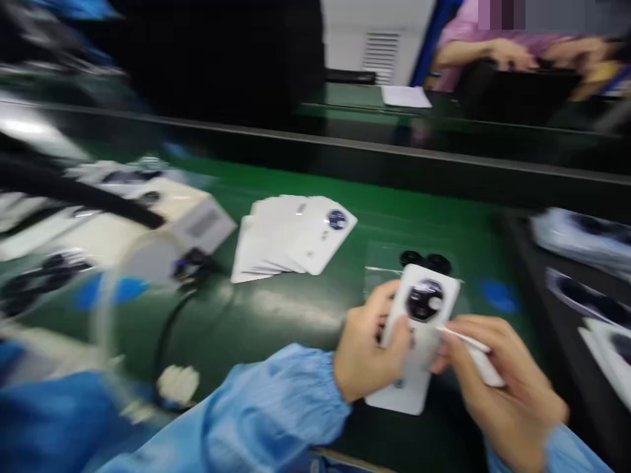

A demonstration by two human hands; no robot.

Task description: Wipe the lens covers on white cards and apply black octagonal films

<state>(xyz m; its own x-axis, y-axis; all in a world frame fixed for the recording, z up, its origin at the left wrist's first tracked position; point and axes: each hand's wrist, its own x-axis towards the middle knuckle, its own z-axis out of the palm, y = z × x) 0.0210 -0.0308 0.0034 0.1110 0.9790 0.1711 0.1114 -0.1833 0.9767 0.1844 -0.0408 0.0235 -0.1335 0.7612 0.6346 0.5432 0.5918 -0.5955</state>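
My left hand (369,345) grips a white phone back cover (419,328) with a round black camera ring, holding it upright over the green belt (296,309). My right hand (497,387) is closed on a thin white stick-like tool (468,341), its tip touching the cover's right edge. Two small black round parts (426,261) lie just behind the cover. A fanned pile of several white covers (290,240) lies to the left on the belt. Both sleeves are light blue. The picture is smeared by motion.
A white device with a black hose and cable (148,223) stands at the left. More white covers (586,282) sit on a dark tray at the right. Across a black rail (394,154), a person in pink (493,49) works at another bench.
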